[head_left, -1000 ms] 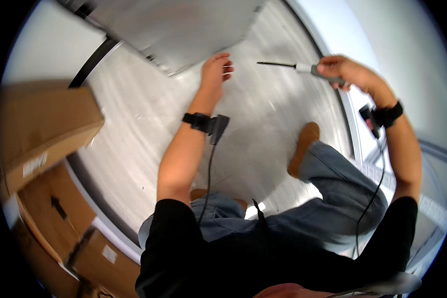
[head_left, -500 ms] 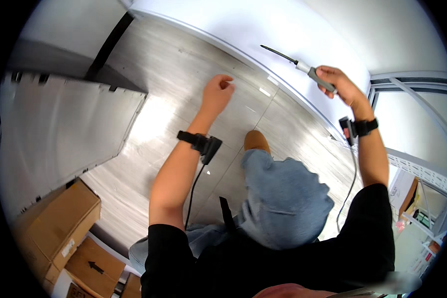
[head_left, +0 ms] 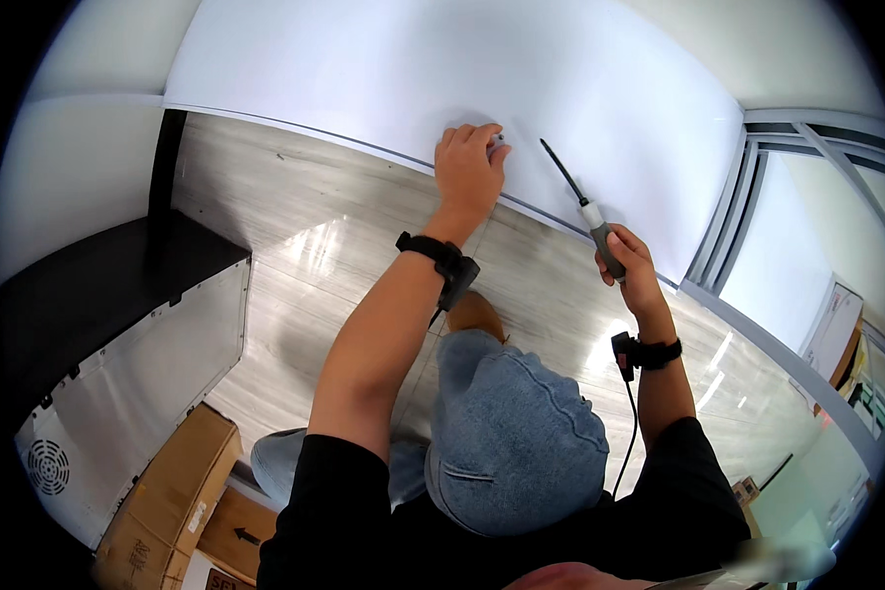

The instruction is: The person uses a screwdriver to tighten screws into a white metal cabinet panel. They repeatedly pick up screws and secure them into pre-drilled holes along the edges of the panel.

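My right hand (head_left: 627, 265) is wrapped round the grey handle of a screwdriver (head_left: 592, 213). Its long dark shaft points up and left, the tip in front of a large white panel (head_left: 364, 69). At the panel's lower part, my left hand (head_left: 470, 169) has its fingers curled, thumb and forefinger close around a small greyish piece with a dark spot. What that piece is, I cannot make out, and the hand partly hides it. The screwdriver tip is apart from the left hand, a little to its right.
To the left stands a metal cabinet (head_left: 157, 369) with a black top (head_left: 98, 275). Cardboard boxes (head_left: 172, 492) are stacked at the lower left. A metal frame (head_left: 728, 221) borders the panel on the right. A brown shoe (head_left: 476, 317) rests on the wood-look floor (head_left: 295, 187).
My left hand has moved up from over the floor to the white panel. The right hand has lowered and shifted left, turning the screwdriver more upright. The view has shifted toward the panel.
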A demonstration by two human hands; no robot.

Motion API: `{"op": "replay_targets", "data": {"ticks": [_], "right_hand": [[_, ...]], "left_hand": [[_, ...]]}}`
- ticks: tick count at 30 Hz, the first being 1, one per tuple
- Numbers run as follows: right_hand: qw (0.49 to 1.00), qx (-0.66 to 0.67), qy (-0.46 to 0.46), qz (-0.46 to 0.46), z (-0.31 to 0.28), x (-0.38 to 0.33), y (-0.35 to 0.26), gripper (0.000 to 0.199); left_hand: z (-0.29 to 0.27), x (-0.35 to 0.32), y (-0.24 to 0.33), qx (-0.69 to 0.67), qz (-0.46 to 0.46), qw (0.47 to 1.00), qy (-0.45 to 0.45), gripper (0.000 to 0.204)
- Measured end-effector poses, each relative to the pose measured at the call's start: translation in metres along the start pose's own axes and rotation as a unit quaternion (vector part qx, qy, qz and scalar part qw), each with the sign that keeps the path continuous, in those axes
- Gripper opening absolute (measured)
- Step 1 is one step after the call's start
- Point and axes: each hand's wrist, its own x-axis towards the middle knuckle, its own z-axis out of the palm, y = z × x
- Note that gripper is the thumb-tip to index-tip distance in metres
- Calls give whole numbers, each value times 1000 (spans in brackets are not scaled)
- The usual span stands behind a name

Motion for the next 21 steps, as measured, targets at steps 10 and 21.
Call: {"op": "replay_targets", "data": {"ticks": [10,21], "right_hand": [[994,-95,-58,-7,28,15,-25,33],[918,-296,-259,-50,203,26,-38,36]], "left_hand": [[-34,-6,2,-252,-251,935,0,10],[-219,-131,-70,-699,-388,569,192,11]]}}
